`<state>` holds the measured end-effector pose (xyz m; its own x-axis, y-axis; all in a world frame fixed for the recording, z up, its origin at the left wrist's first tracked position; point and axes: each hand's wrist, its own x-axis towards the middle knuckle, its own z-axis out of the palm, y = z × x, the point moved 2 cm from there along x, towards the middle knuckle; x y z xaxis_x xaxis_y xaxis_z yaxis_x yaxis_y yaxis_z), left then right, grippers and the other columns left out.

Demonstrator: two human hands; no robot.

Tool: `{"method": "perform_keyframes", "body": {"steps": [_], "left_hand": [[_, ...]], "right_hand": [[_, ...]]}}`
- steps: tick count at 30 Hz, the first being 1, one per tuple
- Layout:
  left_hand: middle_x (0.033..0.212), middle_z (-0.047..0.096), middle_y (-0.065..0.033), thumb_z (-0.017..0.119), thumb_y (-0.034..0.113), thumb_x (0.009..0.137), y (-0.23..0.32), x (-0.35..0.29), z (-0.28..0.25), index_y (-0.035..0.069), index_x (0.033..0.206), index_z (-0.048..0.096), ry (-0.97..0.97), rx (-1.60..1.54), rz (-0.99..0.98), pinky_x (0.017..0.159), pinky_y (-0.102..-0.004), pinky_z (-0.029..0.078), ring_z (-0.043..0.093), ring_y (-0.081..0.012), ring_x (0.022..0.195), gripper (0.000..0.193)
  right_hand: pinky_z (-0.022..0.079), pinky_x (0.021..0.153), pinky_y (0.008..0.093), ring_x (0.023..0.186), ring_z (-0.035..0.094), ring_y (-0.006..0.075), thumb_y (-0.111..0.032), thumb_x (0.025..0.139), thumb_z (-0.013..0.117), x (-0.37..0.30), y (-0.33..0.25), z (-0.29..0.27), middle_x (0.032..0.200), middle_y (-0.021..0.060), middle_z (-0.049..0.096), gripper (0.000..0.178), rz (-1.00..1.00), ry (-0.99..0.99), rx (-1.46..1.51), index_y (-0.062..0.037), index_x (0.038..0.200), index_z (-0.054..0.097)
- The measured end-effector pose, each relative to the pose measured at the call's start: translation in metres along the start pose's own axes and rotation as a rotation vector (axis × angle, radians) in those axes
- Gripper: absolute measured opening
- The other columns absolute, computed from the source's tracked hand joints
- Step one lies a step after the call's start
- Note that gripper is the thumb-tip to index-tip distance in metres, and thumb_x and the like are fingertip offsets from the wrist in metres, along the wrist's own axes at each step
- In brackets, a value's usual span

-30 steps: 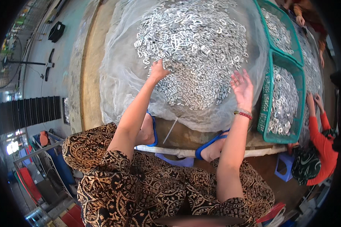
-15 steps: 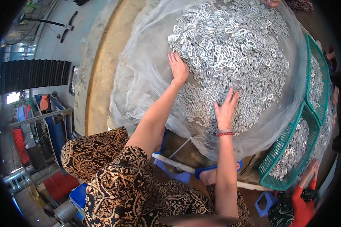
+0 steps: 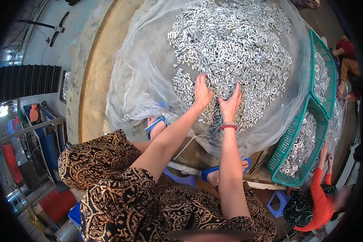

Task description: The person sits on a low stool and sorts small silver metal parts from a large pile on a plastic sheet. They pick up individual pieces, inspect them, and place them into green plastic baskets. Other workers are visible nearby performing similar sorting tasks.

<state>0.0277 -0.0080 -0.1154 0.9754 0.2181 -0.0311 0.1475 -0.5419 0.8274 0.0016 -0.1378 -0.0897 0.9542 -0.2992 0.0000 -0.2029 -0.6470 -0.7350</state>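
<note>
A wide pile of small silver-grey metal pieces (image 3: 230, 48), mixed short cylinders and oval ring-shaped links, lies on a translucent white mesh sheet (image 3: 143, 64). At the near part of the pile, my left hand (image 3: 203, 93) rests among the cylinders, its fingers stretched forward and their tips partly hidden. Close on its right, my right hand (image 3: 230, 106) touches the pieces with thumb and fingers apart; a red bead bracelet (image 3: 228, 127) circles that wrist. Neither hand visibly grips a piece. Between and below the hands is a strip of loose cylinders.
Two green plastic baskets (image 3: 275, 163) holding metal links stand at the right. Beyond them, another person in an orange top (image 3: 322, 193) reaches toward more pieces; others sit farther up. My blue sandals (image 3: 209, 172) flank the sheet's near edge. A blue stool (image 3: 278, 203) stands lower right.
My left hand has moved from the pile's left edge toward me and rightward, close to my right hand. The right hand stays low on the pile. The view has shifted slightly.
</note>
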Motion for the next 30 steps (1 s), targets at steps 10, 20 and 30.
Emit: {"method": "perform_keyframes", "body": {"steps": [10, 20, 30], "left_hand": [[0.101, 0.061, -0.0124, 0.070, -0.001, 0.055, 0.005, -0.021, 0.018, 0.006, 0.102, 0.057, -0.404, -0.097, -0.037, 0.090, -0.0340, 0.043, 0.057, -0.0267, 0.101, 0.050], [0.091, 0.063, -0.0125, 0.067, 0.017, 0.075, 0.071, 0.002, -0.081, 0.001, 0.099, 0.061, -0.678, -0.079, 0.411, 0.080, -0.0318, 0.045, 0.059, -0.0200, 0.088, 0.029], [0.103, 0.063, -0.0212, 0.055, 0.030, 0.087, 0.067, -0.012, -0.072, 0.005, 0.107, 0.062, -0.759, 0.193, 0.317, 0.085, -0.0408, 0.045, 0.058, -0.0353, 0.099, 0.032]], "right_hand": [[0.041, 0.093, 0.0344, 0.105, 0.054, 0.0274, -0.007, 0.060, 0.075, -0.011, 0.033, 0.004, 0.110, 0.0171, 0.057, 0.067, 0.094, -0.246, 0.290, 0.0001, 0.121, 0.048], [0.051, 0.071, 0.0274, 0.083, 0.055, 0.0116, 0.003, 0.070, 0.054, -0.006, -0.010, -0.081, 0.100, 0.0034, 0.059, 0.035, 0.107, -0.582, 0.745, -0.0039, 0.104, 0.057], [0.054, 0.077, 0.0519, 0.098, 0.056, 0.0325, -0.006, 0.087, 0.050, -0.047, 0.010, -0.082, 0.117, 0.0105, 0.049, 0.030, 0.438, -0.487, 1.343, -0.0032, 0.117, 0.046]]}}
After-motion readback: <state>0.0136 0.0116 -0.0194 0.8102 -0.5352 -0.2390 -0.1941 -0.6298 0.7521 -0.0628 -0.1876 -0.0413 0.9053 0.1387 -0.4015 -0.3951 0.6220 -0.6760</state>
